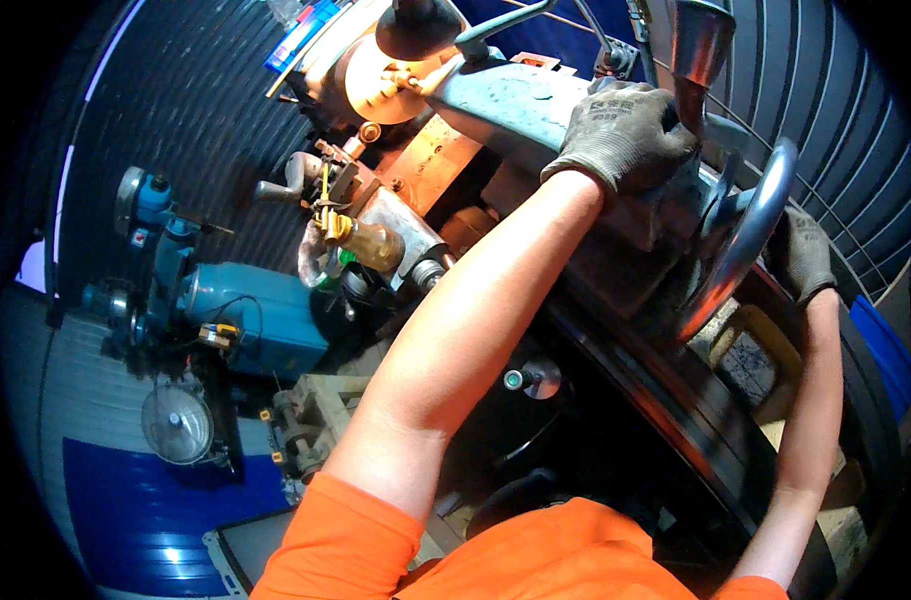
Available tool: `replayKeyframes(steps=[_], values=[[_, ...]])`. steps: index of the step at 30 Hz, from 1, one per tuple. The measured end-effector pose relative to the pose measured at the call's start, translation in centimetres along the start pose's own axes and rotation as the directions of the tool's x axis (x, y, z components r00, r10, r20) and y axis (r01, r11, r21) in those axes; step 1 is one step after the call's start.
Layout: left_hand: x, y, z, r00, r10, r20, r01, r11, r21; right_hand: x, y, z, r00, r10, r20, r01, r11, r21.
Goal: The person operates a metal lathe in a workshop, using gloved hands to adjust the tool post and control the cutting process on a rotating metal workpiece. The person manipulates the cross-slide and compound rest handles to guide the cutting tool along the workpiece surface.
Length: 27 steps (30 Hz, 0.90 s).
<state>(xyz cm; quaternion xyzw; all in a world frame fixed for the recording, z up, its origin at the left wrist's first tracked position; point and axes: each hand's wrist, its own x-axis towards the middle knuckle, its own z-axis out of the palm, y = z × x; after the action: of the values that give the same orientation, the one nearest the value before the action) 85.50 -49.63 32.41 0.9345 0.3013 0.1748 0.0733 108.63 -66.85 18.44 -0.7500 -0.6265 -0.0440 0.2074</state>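
Observation:
My left hand, in a grey glove, is curled over the top of a pale grey cast machine body, beside a dark upright cylinder. My right hand, also gloved, is lower on the machine's right, behind a curved metal handwheel; its fingertips are hidden. Left of my forearm are a round chuck face under warm light, an orange-lit slide and a yellowish fitting on the carriage.
A teal machine stands at the left, above a round caged fan. Dark bed rails run diagonally below the handwheel toward my body. A blue panel is at lower left, and corrugated walls curve around the work area.

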Motion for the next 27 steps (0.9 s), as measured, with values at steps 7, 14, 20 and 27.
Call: replayKeyframes(steps=[7,14,20,27], values=[[-0.1,0.0,0.0,1.0,0.001,0.004,-0.001,1.0,0.009,-3.3,-5.1,2.2,0.977,0.133,0.167,-0.143,0.988,0.052],[0.0,-0.2,0.0,1.0,0.007,0.003,-0.007,1.0,-0.012,-5.9,-7.8,2.9,0.97,0.019,0.242,-0.035,0.997,0.062],[-0.3,-0.2,-0.1,1.0,-0.008,-0.027,0.007,1.0,-0.027,-6.1,-12.6,-1.5,0.952,0.058,0.3,-0.167,0.921,0.351],[0.0,-0.1,0.0,1.0,0.005,-0.017,-0.005,1.0,-0.027,-8.2,-12.4,-0.6,0.971,-0.052,0.235,-0.032,0.939,0.342]])
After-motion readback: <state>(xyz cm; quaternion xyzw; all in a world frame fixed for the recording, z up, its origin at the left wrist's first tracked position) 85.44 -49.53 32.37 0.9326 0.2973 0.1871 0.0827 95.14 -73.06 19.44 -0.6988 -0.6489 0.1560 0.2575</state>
